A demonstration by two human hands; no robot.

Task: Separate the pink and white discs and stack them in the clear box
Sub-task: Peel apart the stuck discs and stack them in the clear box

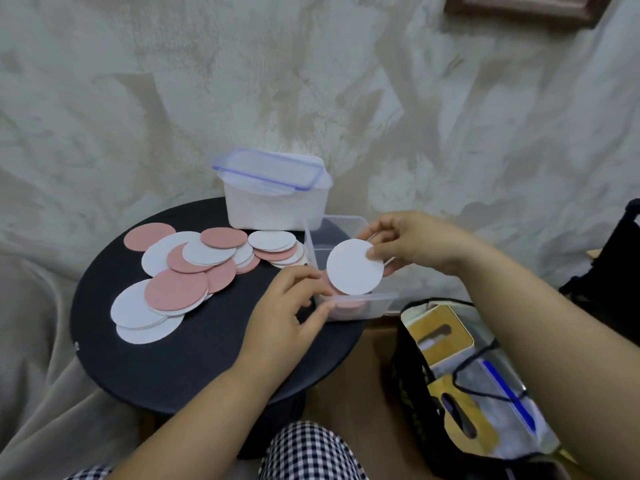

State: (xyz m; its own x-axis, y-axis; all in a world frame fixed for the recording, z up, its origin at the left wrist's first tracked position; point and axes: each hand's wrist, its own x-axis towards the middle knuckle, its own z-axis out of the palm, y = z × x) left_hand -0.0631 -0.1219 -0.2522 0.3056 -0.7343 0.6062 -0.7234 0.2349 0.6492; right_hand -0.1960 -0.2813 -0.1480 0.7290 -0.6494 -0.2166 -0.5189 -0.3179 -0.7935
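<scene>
Right hand (408,244): grip pinching white disc (355,266) over clear box (346,225). Left hand (287,306): grip grasping box's near rim.

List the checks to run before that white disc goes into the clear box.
1. Grip on white disc: ok, right hand pinches its edge.
2. Clear box open: ok, no lid on it.
3. Box steadied: ok, left hand holds its near corner.
4. Colour match: not ok, pink discs lie in that box.
5. Room left inside: cannot tell, the disc hides the interior.
6. More to sort: ok, a mixed pile waits on the black table.
</scene>
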